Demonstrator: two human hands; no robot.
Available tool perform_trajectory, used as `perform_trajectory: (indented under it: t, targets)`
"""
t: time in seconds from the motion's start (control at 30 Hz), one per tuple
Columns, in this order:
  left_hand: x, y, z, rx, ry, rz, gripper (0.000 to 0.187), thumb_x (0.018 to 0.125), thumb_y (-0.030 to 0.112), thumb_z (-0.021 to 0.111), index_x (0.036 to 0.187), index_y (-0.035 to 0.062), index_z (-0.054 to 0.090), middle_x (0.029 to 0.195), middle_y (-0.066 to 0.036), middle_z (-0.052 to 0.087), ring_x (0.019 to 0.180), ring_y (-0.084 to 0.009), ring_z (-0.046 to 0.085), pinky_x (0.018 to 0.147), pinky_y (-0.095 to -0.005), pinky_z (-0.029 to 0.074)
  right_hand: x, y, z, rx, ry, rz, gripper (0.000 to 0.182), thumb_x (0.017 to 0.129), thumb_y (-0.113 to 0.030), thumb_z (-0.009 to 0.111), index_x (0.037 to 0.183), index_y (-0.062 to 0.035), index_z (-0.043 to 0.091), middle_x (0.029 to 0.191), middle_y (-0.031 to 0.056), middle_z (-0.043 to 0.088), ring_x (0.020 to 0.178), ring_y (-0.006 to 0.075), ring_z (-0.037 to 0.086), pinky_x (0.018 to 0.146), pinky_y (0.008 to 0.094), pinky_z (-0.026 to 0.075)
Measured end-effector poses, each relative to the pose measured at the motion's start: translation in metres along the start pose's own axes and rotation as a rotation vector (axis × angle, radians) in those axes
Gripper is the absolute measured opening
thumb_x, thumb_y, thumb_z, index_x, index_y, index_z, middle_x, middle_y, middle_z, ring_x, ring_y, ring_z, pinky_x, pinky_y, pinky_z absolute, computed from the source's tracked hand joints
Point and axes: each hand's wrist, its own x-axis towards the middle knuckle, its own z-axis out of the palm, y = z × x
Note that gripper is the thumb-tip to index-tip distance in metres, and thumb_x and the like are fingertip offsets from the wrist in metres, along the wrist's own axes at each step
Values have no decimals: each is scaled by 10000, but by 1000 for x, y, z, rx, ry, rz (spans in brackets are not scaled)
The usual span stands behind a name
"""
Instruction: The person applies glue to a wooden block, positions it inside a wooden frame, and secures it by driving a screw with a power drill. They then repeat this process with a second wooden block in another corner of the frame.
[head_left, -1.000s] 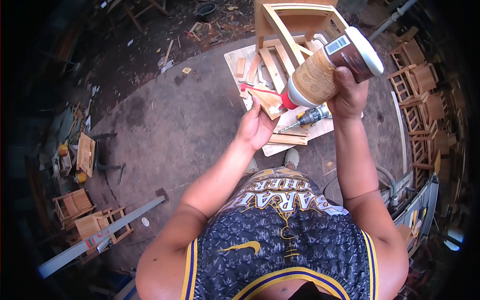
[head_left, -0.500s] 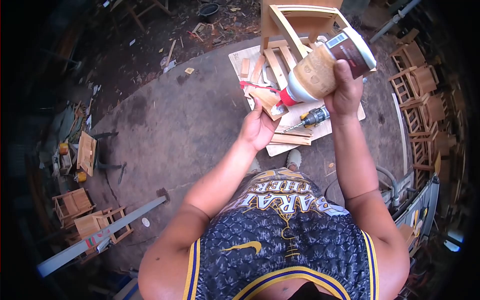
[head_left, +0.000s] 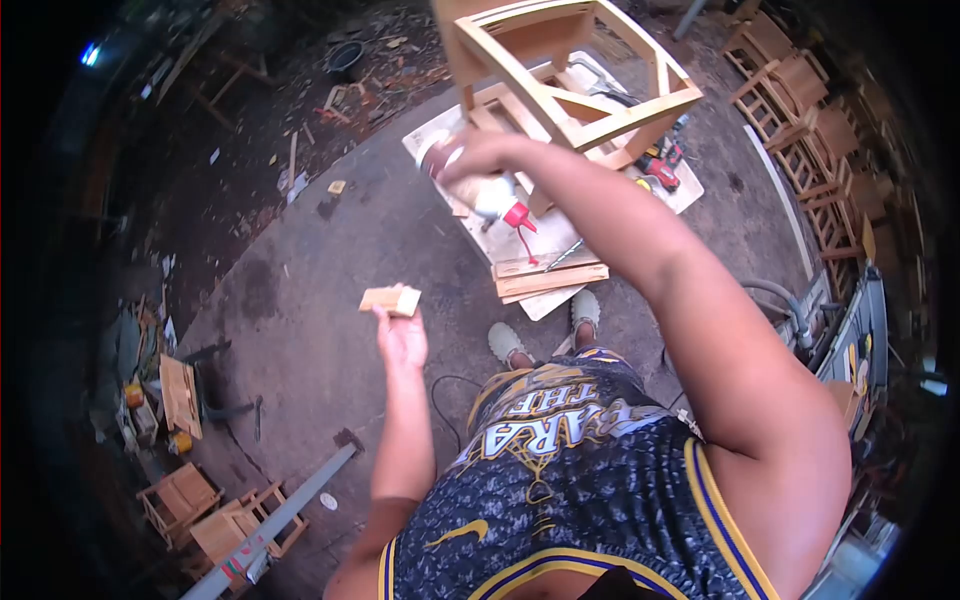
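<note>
My left hand (head_left: 403, 335) is closed on a small wood block (head_left: 388, 299), held out over the floor left of the worktable. My right hand (head_left: 482, 158), blurred by motion, grips a glue bottle (head_left: 487, 197) over the table's left part. The bottle's red nozzle points down and to the right, its red cap dangling beneath. Beside that arm a wooden chair frame (head_left: 555, 105) rests on the pale tabletop (head_left: 540, 303). Wood strips (head_left: 552, 280) lie near the table's front edge. The drill there is mostly hidden; only its bit shows.
A red power tool (head_left: 660, 170) lies at the table's right. Wooden chairs (head_left: 800, 150) line the right side, and more (head_left: 180, 500) stand at the lower left. A long metal bar (head_left: 290, 510) juts in at the lower left. A black bucket (head_left: 345, 60) stands among scraps.
My left hand has moved left with the block, away from the table. The bottle has gone left and down in my right hand, its nozzle now apart from the block. The view has shifted.
</note>
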Motion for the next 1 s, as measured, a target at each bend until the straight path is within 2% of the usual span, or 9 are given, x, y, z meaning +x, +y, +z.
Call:
perform_trajectory:
  t: [0.1,0.17,0.3,0.37,0.4,0.5,0.7,0.83,1.0]
  targets:
    - [-17,21,7,125,91,81,589,977,401,499,1410,26,360,1396,-159,467,1259,-287,485,1063,-406,416,28,6,58,-769,-324,164,478,667,-213,774,1108,-46,692,1081,165,689,954,306,684,794,379,548]
    - [-28,30,4,174,49,97,602,968,388,529,1422,35,353,1389,-157,474,1257,-292,488,1066,-422,406,84,78,122,-1492,-367,4,493,652,-201,838,1114,-85,711,1176,128,661,1042,353,640,820,541,529]
    - [-54,37,17,318,41,144,643,956,351,572,1445,32,301,1332,-191,498,1216,-332,518,1035,-469,434,130,178,176,-1486,-266,287,499,730,-185,761,1212,-98,661,1212,105,638,1081,347,610,823,568,514]
    - [-64,42,24,401,27,91,632,969,307,559,1448,4,278,1316,-220,500,1198,-337,532,1027,-481,437,142,215,192,-1825,-811,406,479,743,-180,733,1209,-104,653,1232,144,597,1074,355,599,794,566,512]
    - [-64,43,27,455,0,78,588,981,224,522,1447,-27,264,1300,-243,508,1195,-338,535,1022,-483,440,126,218,195,-1846,-732,300,484,754,-200,724,1221,-101,645,1249,156,588,1085,375,585,800,577,501]
    - [-57,44,46,617,56,-18,547,922,106,484,1418,-39,304,1188,-225,588,1089,-322,607,964,-441,491,134,248,209,-1604,-322,403,460,775,-215,712,1220,-130,638,1227,132,610,1098,369,590,811,581,495]
    - [-29,31,83,884,-94,39,449,892,51,525,1317,-36,412,1055,-173,653,968,-251,661,891,-380,534,111,217,203,-1593,-256,41,444,923,-350,535,1258,-72,620,1307,134,584,1195,334,539,947,595,375]
    - [-26,21,107,915,-224,108,416,909,93,584,1274,-63,460,1018,-140,673,924,-196,664,838,-326,542,28,88,160,-640,96,-278,513,898,-250,597,1354,-56,466,1225,162,578,1165,322,541,977,414,442]
    - [-28,5,134,979,-337,62,415,899,110,614,1262,-46,488,1026,-118,677,931,-173,658,834,-312,534,-104,9,103,50,595,-859,603,789,-276,735,1320,-78,527,1308,186,509,1236,384,471,1048,465,370]
